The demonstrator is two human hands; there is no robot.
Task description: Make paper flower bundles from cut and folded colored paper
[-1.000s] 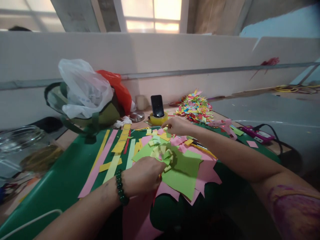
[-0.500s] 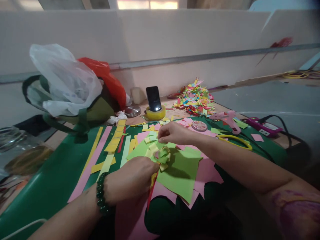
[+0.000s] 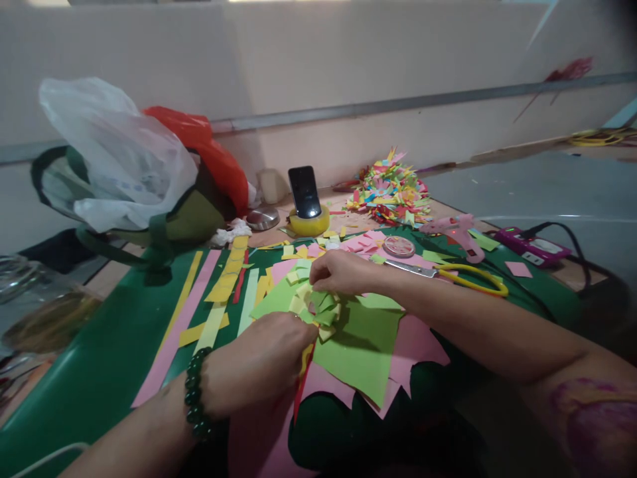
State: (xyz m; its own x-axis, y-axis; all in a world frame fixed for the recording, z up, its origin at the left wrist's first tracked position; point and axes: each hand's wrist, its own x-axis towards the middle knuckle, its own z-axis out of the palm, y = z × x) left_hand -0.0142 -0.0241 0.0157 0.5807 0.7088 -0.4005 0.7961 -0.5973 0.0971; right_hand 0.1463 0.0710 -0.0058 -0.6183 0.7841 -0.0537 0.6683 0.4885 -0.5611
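In the middle of the head view is a paper flower (image 3: pixel 323 311) with pale yellow and green folded petals around a small pink centre. My left hand (image 3: pixel 276 345), wearing a dark green bead bracelet (image 3: pixel 196 395), is closed around the flower's lower left side; the exact grip is hidden. My right hand (image 3: pixel 343 273) has its fingers pinched together at the flower's upper edge, and whatever lies between the fingertips is hidden. Beneath both hands lie a green paper sheet (image 3: pixel 365 352) and pink paper (image 3: pixel 418 342) with jagged edges. A red strip (image 3: pixel 300 392) shows below my left hand.
Yellow-handled scissors (image 3: pixel 468 279) lie behind my right forearm. Farther right are a pink glue gun (image 3: pixel 460 232) and a purple power strip (image 3: pixel 532 247). A phone (image 3: pixel 304 191) leans on a yellow tape roll (image 3: pixel 311 222). Paper strips (image 3: pixel 184 312) lie left; a bag (image 3: pixel 199 206) stands behind.
My right hand has come down slightly closer to the flower's petals. The view has shifted a little, and more of the scissors shows behind my right forearm. My left hand keeps its hold.
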